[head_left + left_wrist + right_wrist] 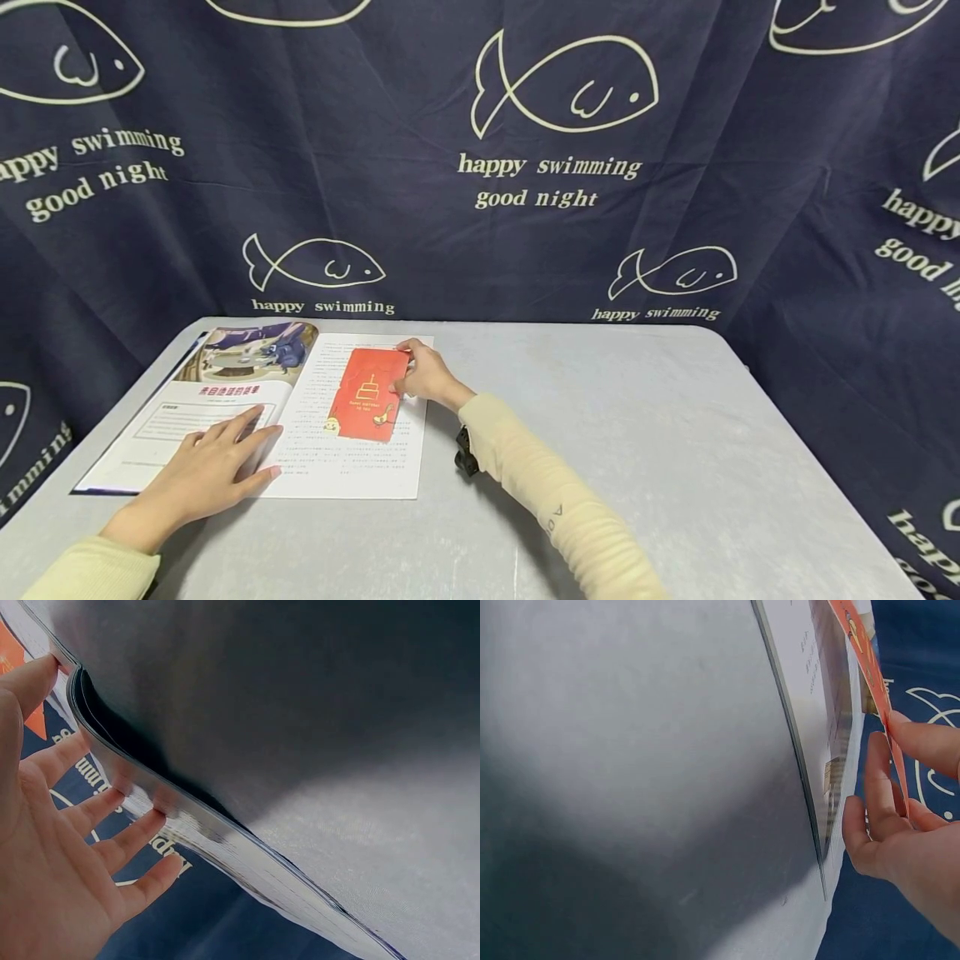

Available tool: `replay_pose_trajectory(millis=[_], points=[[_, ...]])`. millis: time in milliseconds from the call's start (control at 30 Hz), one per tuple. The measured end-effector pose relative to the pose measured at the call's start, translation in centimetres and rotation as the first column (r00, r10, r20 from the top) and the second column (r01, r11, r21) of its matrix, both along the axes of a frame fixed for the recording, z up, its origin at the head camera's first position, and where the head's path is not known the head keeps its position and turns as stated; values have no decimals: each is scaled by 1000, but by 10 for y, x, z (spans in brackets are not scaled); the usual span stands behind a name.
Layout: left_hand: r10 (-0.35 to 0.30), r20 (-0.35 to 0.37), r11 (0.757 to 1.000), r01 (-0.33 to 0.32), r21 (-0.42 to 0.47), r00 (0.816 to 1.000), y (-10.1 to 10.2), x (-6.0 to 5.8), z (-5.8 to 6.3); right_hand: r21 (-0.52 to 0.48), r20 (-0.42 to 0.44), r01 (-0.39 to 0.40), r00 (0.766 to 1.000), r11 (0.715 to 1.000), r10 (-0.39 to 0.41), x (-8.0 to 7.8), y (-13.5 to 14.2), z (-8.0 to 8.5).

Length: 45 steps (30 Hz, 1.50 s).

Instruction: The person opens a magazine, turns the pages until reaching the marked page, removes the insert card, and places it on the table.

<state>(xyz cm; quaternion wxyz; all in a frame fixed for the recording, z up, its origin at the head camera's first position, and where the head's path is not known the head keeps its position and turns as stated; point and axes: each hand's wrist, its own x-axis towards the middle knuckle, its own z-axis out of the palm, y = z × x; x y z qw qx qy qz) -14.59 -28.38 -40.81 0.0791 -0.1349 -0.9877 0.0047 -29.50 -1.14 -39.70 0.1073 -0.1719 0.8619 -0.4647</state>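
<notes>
An open magazine (pixel 300 483) lies on the left part of the table, a picture on its left page and printed text on its right page. My left hand (pixel 206 471) rests with spread, straight fingers on the lower left page near the fold; the left wrist view shows the fingertips on the paper. Over the right page is a red card (pixel 367 396) with a gold cake drawing, birthday lettering and a small yellow figure at its lower left corner. My right hand (pixel 431 375) pinches the card's right edge between thumb and fingers, seen edge-on in the right wrist view.
The grey table (pixel 600 433) extends right of the magazine. Behind it hangs a dark blue curtain (pixel 420 192) with white fish outlines and lettering. A black strap (pixel 467 454) sits at the right wrist, below the pale sleeve (pixel 547 492).
</notes>
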Motion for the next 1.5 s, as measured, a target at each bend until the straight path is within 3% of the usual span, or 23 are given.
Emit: replay_pose_trajectory(millis=[467, 800, 1500], points=[[-2, 1, 1000, 2, 5, 1000, 2, 0, 1, -227, 179, 62, 984, 972, -21, 3, 3, 0], [-5, 1, 1000, 5, 2, 1000, 1, -1, 0, -270, 182, 53, 983, 961, -4, 9, 11, 7], [-10, -13, 1000, 10, 12, 1000, -1, 0, -1, -224, 167, -4, 985, 975, 43, 16, 45, 5]])
